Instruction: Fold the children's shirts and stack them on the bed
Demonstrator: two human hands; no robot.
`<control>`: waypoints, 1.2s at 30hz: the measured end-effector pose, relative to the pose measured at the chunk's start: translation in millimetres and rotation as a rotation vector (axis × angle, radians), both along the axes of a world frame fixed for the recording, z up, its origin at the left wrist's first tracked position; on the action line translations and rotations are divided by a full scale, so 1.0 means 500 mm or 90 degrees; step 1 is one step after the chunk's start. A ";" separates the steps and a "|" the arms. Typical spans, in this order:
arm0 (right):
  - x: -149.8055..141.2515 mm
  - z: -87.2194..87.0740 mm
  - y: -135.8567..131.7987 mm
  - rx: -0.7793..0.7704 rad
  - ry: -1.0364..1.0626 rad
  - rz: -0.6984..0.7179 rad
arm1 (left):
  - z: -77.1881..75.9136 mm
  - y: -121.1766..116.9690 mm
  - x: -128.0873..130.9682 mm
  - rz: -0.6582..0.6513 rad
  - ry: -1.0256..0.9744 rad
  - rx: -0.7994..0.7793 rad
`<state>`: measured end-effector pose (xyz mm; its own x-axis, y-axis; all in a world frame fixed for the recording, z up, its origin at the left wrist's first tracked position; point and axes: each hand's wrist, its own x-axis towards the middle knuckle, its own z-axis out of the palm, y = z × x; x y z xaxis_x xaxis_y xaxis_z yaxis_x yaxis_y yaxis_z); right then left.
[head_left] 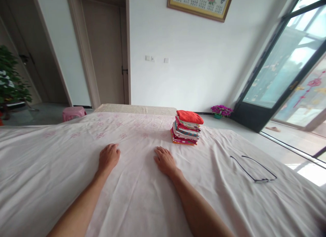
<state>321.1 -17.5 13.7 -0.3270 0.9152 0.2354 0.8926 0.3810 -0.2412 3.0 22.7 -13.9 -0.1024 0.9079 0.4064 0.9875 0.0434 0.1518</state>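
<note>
Both my hands rest on a pale sheet (137, 203) with a faint pink flower print. My left hand (109, 156) lies palm down with loosely bent fingers, the thumb apart, and nothing visible in it. To its right, my right hand (165, 159) is flat on the cloth with fingers stretched forward, holding nothing. Just beyond the right hand stands a neat stack of folded cloths (186, 131) in red, white, pink and other colours. A folded bright red cloth (189, 117) tops the stack, apart from my fingers.
Unfolded eyeglasses (262, 180) lie on the sheet at right. A beige-covered surface (137, 109) adjoins the far edge. Beyond are a pink stool (74, 113), purple flowers (221, 110), a green plant (12, 80) and an open glass door (275, 80).
</note>
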 end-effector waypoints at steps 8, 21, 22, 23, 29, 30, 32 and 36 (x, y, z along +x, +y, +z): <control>0.002 0.015 -0.014 -0.020 0.028 0.015 | -0.009 0.007 -0.006 -0.015 0.018 -0.004; 0.200 0.246 0.151 0.305 -0.088 -0.256 | -0.021 0.015 -0.012 -0.037 0.000 -0.019; 0.213 0.248 0.169 0.292 -0.097 -0.269 | -0.021 0.015 -0.012 -0.036 -0.004 -0.021; 0.223 0.246 0.185 0.279 -0.102 -0.278 | -0.021 0.016 -0.012 -0.035 -0.007 -0.022; 0.244 0.229 0.229 0.288 -0.112 -0.310 | -0.021 0.019 -0.013 -0.029 -0.002 -0.026; 0.245 0.230 0.230 0.293 -0.109 -0.313 | -0.022 0.019 -0.013 -0.029 -0.001 -0.027; 0.244 0.232 0.229 0.293 -0.113 -0.306 | -0.023 0.020 -0.014 -0.031 -0.002 -0.025; 0.233 0.231 0.228 0.308 -0.143 -0.286 | -0.026 0.021 -0.015 -0.037 -0.011 -0.019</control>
<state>437.8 96.5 129.2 -0.0292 0.7828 0.6216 0.9973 -0.0193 0.0711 -4.7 33.1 -26.7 -0.0556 0.9243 0.3775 0.9856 -0.0097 0.1690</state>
